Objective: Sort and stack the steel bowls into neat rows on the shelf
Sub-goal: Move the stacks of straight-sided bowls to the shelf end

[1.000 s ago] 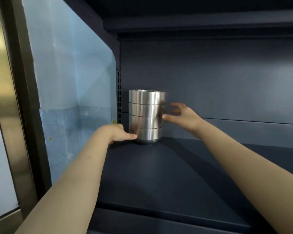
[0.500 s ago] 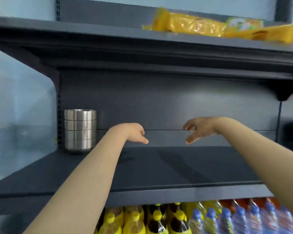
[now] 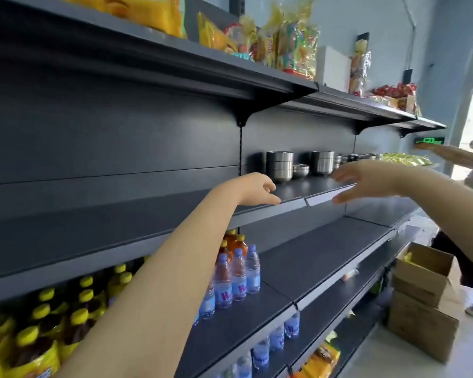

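Left hand [image 3: 257, 190] and right hand [image 3: 366, 181] are hovering near the bowl stacks [image 3: 279, 166] on the shelf [image 3: 148, 225], both grips loose, holding nothing.

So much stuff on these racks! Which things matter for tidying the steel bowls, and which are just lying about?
For the job: nearer bowl stack, farther bowl stack, loose bowl, shelf.
Just lying about: water bottles, snack packets, cardboard boxes.
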